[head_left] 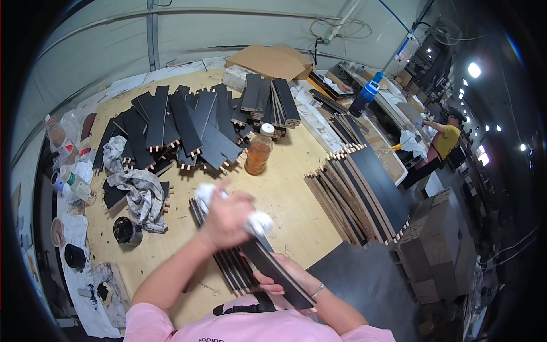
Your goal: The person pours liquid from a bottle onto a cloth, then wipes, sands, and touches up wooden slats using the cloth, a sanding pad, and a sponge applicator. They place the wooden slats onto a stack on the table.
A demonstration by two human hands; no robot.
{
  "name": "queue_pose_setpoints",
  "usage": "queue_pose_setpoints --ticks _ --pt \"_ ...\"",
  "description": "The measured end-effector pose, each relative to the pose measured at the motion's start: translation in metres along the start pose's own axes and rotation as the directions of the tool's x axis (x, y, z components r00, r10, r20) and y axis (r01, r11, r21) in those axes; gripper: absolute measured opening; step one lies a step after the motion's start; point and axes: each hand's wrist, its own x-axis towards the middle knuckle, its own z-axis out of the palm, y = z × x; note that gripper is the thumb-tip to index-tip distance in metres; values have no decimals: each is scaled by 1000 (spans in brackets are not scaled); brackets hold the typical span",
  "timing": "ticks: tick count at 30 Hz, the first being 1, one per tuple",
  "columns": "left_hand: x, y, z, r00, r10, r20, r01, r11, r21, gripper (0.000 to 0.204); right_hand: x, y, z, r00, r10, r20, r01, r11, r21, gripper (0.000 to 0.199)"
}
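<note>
A white cloth (pixel 260 223) is bunched in my left hand (pixel 227 219), its ends sticking out on both sides of the slightly blurred fingers. The cloth lies at the upper end of a black wooden board (pixel 279 275). My right hand (pixel 293 271) grips this board lower down, with the fingers curled under its edge, and holds it tilted in front of my body. Below the hands, several dark boards (pixel 231 273) lie side by side on the table. Beyond my left hand stands a bottle of amber liquid (pixel 259 153) with a white cap.
A heap of black boards with wooden dowels (pixel 171 125) covers the far table (pixel 285 199). A neat stack of boards (pixel 364 194) stands at the right edge. Stained rags (pixel 142 196), a black pot (pixel 127 231) and bottles (pixel 77 185) sit left. A person (pixel 444 139) works at the right.
</note>
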Motion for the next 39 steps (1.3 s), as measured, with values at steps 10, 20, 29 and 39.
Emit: queue_pose_setpoints --ticks 10,20,29,39 --pt "-73 -84 25 360 -916 176 503 32 -864 42 -5 -17 -18 865 -324 383 107 866 489 63" --pt "-87 -28 23 312 -895 320 468 -148 -871 36 26 -25 -34 830 -365 421 94 836 541 62" --pt "-73 -31 24 351 -893 281 443 -106 -890 31 31 -20 -39 841 -352 411 93 842 531 61" --pt "-38 13 34 854 -519 32 516 854 67 53 31 -54 -46 810 -484 331 293 823 487 58"
